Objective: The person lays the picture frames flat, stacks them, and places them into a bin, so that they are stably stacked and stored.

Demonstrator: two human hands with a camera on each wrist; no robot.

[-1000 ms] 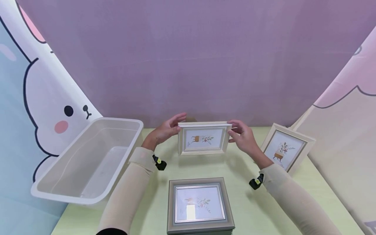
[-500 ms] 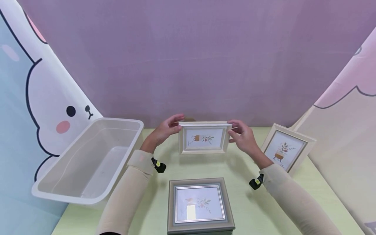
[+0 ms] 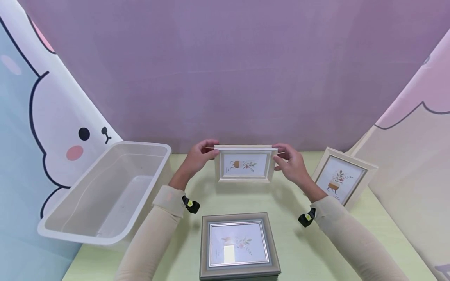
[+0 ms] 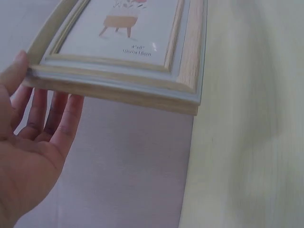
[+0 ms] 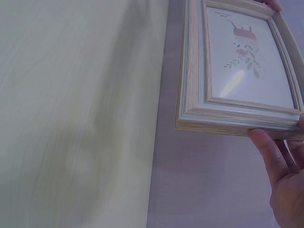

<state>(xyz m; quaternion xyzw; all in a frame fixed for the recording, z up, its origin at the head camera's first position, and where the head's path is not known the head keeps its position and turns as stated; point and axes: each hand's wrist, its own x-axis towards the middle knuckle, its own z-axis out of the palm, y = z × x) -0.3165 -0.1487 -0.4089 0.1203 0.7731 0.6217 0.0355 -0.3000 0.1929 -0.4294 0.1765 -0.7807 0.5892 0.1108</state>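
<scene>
Both hands hold a light wooden picture frame (image 3: 245, 165) sideways near the back of the table, its plant print lying on its side. At the frame's left end, my left hand (image 3: 197, 157) grips the upper corner, thumb in front and fingers behind. My right hand (image 3: 291, 164) pinches the opposite upper corner. In the left wrist view, the thumb of my left hand (image 4: 33, 147) lies on the rim. The right wrist view has the fingers of my right hand (image 5: 287, 185) against the frame's end; part of that hand is cut off.
A stack of greyish frames (image 3: 239, 246) lies at the front middle, a bright reflection on its glass. Another light frame (image 3: 346, 177) stands tilted on the right. A deep white plastic bin (image 3: 105, 191) occupies the left of the table (image 3: 299, 249). A purple wall (image 3: 246, 78) rises behind.
The fingers of my left hand have lowered and closed in on the frame's corner. The held frame's lower edge has risen slightly. My right hand looks almost still.
</scene>
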